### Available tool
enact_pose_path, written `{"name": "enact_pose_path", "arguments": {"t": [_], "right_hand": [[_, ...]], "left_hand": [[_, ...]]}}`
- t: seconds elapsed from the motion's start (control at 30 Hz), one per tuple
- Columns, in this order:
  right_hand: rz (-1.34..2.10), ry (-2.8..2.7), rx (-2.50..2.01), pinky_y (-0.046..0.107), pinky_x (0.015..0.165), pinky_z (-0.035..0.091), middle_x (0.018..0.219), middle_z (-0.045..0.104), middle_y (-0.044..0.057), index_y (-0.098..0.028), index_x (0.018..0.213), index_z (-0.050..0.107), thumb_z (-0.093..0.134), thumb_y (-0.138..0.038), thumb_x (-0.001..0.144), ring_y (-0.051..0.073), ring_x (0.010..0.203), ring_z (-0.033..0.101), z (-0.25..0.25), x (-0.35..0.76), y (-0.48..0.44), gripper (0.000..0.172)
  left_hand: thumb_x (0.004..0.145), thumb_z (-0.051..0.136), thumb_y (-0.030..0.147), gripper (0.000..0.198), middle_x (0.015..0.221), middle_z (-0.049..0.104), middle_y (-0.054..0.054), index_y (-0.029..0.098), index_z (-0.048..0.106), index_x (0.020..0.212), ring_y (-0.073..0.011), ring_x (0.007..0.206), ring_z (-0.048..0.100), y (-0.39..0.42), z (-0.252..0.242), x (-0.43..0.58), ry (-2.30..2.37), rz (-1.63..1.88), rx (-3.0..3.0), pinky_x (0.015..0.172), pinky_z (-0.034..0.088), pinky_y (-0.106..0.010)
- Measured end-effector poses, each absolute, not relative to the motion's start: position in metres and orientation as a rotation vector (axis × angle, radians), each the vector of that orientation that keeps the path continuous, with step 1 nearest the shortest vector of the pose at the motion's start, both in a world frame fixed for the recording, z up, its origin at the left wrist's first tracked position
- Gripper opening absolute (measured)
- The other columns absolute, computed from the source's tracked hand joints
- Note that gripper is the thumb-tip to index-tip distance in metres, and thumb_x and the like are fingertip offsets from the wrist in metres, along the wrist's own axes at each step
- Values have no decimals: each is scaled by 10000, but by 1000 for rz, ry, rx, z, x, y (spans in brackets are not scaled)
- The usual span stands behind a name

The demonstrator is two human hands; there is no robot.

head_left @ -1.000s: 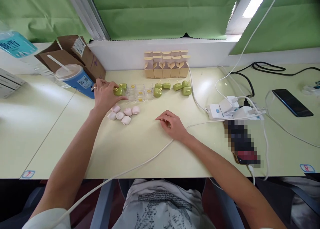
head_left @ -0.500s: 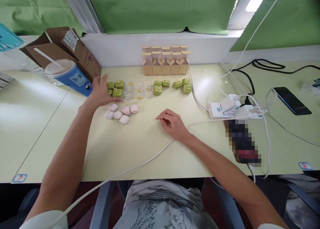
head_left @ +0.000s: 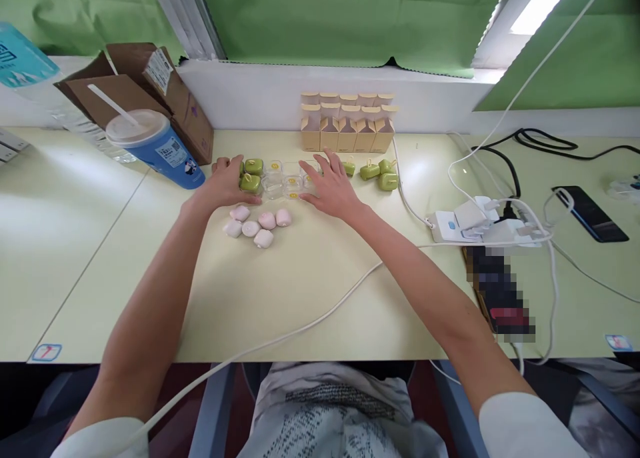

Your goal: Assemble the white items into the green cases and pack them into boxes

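Note:
My left hand [head_left: 226, 183] lies at the left end of a row of small items, thumb and fingers spread around a cluster of small green rounded cases [head_left: 251, 182] with loops. My right hand [head_left: 333, 186] reaches over the row's right part, its fingers stretched apart beside small clear cases [head_left: 293, 181] with yellow marks. It partly covers some clear and green pieces; contact is hard to tell. More green cases [head_left: 388, 181] sit to its right. Several small pale pink rounded pieces [head_left: 265, 238] lie in front of the row.
Open cardboard boxes [head_left: 345, 138] stand in rows by the wall. At left are a blue cup [head_left: 167, 153] with a straw, a brown carton [head_left: 197, 126] and a bottle [head_left: 83, 121]. At right lie a power strip [head_left: 445, 227] and phones [head_left: 593, 213]. A white cable [head_left: 310, 321] crosses the table.
My right hand has moved forward from the bare tabletop to the row of cases, its fingers spreading. My left hand stays around the left green cases. The whole view has shifted slightly.

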State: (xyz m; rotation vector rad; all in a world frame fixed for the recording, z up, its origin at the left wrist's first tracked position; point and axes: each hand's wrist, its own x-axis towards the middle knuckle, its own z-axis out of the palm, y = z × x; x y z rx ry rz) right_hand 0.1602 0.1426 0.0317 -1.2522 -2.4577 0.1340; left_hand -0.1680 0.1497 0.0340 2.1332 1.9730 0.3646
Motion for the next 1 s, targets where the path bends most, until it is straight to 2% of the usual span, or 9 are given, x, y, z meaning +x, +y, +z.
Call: {"name": "enact_pose_path", "arguments": {"t": [0.07, 0.13, 0.23, 0.4, 0.5, 0.6, 0.77, 0.87, 1.0], "right_hand": [[105, -2454, -1217, 713, 1446, 142, 1771, 465, 241, -185, 1736, 504, 842, -558, 1024, 445, 1746, 268, 34, 154, 147, 872], [93, -2380, -1223, 701, 1419, 239, 1718, 524, 242, -174, 1701, 548, 783, -602, 1055, 444, 1681, 373, 38, 158, 148, 809], [96, -2155, -1347, 604, 1231, 515, 1476, 686, 207, -181, 1506, 695, 580, -430, 1163, 390, 1423, 628, 43, 182, 148, 439], [218, -2162, -1456, 485, 910, 635, 1342, 718, 181, -183, 1343, 763, 575, -217, 1045, 338, 1086, 756, 30, 221, 136, 354], [273, -2240, -1406, 488, 920, 630, 1392, 707, 200, -171, 1395, 743, 580, -200, 1016, 327, 1040, 759, 18, 224, 127, 413], [283, -2222, -1386, 482, 933, 617, 1369, 723, 194, -177, 1298, 743, 579, -208, 1025, 315, 1011, 747, 14, 222, 125, 321], [372, -2216, -1354, 459, 986, 592, 1309, 782, 140, -203, 1192, 713, 634, -198, 1015, 275, 961, 729, 18, 227, 129, 194], [439, -2218, -1337, 482, 1013, 597, 1284, 768, 141, -184, 1259, 703, 640, -192, 1005, 262, 923, 728, 21, 233, 124, 261], [718, -1974, -1212, 484, 977, 655, 1409, 657, 152, -222, 1552, 618, 621, -333, 1059, 210, 867, 738, 25, 240, 102, 505]], "left_hand": [[657, 1091, 377, 1346, 1669, 456, -271, 102, 364, 1756, -450, 1557, 414, 150, 31, -170, 1952, 391, 2151, 1280, 431, -650], [709, 1035, 364, 1216, 1621, 494, -227, 139, 428, 1738, -404, 1517, 435, 151, 30, -172, 1900, 415, 2174, 1274, 441, -618], [749, 967, 389, 1105, 1581, 529, -185, 178, 487, 1721, -366, 1489, 435, 149, 33, -171, 1841, 400, 2192, 1274, 444, -578], [713, 991, 561, 1246, 1687, 445, -210, 252, 402, 1766, -478, 1597, 423, 138, 47, -156, 1972, 223, 2108, 1306, 420, -591], [747, 991, 638, 1368, 1837, 272, -277, 186, 274, 1821, -577, 1741, 180, 132, 57, -142, 1978, 185, 2176, 1386, 255, -714], [840, 944, 639, 1302, 1921, 174, -243, 175, 248, 1838, -576, 1784, -63, 129, 63, -130, 1854, 208, 2358, 1385, 40, -840], [970, 858, 556, 1130, 1716, 596, -191, 144, 256, 1833, -464, 1796, 6, 130, 63, -121, 1746, 253, 2453, 1394, -67, -810], [966, 870, 569, 1166, 1681, 616, -202, 92, 237, 1821, -452, 1772, 57, 129, 64, -120, 1732, 338, 2468, 1393, -33, -804], [993, 806, 590, 987, 1662, 608, -210, 94, 414, 1751, -426, 1703, 280, 111, 82, -102, 1620, 568, 2529, 1387, 293, -659]]}}
